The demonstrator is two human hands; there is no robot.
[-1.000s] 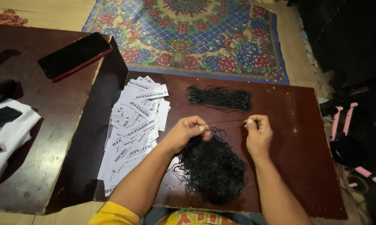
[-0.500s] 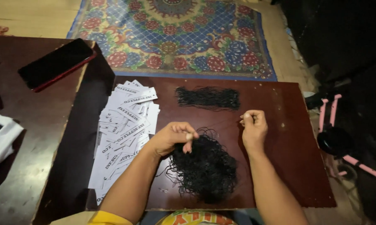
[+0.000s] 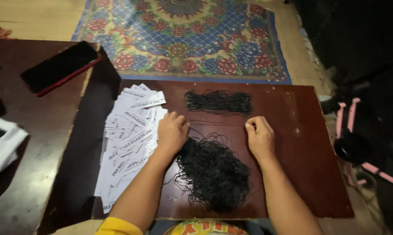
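Note:
A tangled heap of thin black strings (image 3: 214, 172) lies on a dark red-brown board (image 3: 301, 143) in front of me. My left hand (image 3: 172, 130) rests at the heap's upper left edge, fingers curled, next to a spread of white paper tags (image 3: 129, 143). My right hand (image 3: 259, 135) is closed at the heap's upper right, pinching what looks like one thin string stretched toward the left hand. A neat straight bundle of black strings (image 3: 218, 102) lies farther back on the board.
A dark phone in a red case (image 3: 59, 67) lies on the dark table (image 3: 35, 143) at left, with white cloth (image 3: 2, 148) at its edge. A patterned rug (image 3: 183, 39) covers the floor beyond. Pink-and-black objects (image 3: 357, 148) stand at right.
My left hand has moved left from the heap's top toward the paper tags. The right hand stays closed in nearly the same spot. The view has shifted slightly.

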